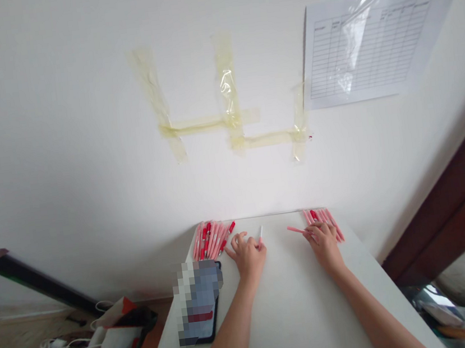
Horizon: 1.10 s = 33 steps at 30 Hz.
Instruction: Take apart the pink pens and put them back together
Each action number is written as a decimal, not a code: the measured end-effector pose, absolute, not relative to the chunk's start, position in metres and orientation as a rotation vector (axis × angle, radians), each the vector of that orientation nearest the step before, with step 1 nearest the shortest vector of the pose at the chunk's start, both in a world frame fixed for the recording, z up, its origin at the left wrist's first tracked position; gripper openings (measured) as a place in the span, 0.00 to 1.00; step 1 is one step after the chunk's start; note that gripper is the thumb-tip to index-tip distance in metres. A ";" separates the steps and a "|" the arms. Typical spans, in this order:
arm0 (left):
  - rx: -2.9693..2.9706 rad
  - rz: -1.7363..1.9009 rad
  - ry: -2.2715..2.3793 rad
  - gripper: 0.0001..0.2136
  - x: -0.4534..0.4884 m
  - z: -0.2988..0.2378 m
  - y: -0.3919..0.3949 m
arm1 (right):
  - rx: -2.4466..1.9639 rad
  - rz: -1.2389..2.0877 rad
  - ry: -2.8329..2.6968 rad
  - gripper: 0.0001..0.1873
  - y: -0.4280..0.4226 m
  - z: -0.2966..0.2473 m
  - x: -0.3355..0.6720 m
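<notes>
My left hand (249, 255) is over the middle of a small white table (292, 313), thumb and a finger closed on a short pink pen part with a white end (261, 231) that points toward the wall. Its other fingers curl loosely beside a pile of pink and red pens (210, 240). On the right, my right hand (324, 242) pinches a slim pink pen piece (295, 229), which sticks out to the left. Just behind that hand lies a row of pink pens (332, 222) with a red one among them. Finger overlap hides part of both held pieces.
A phone (215, 306) with a blurred screen lies left of my left forearm. The table's back edge meets a white wall with yellowish tape (228, 90) and a taped printed sheet (370, 50). Bags and cables (113, 346) lie on the floor at left; dark wood (444, 210) stands right.
</notes>
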<state>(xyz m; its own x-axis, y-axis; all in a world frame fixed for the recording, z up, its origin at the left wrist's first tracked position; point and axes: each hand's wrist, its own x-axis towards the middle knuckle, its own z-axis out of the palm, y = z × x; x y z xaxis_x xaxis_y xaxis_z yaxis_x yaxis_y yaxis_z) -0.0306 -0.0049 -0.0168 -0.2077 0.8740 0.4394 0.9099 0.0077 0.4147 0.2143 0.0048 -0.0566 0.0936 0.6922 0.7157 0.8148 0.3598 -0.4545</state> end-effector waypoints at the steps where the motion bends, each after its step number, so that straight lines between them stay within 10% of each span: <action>1: -1.938 -0.965 -2.194 0.12 -0.030 -0.017 -0.005 | -1.372 -0.155 -1.637 0.19 0.004 -0.056 0.214; 33: -2.454 -1.025 -1.970 0.08 -0.025 -0.024 -0.005 | -1.321 -0.392 -1.941 0.10 -0.007 -0.043 0.200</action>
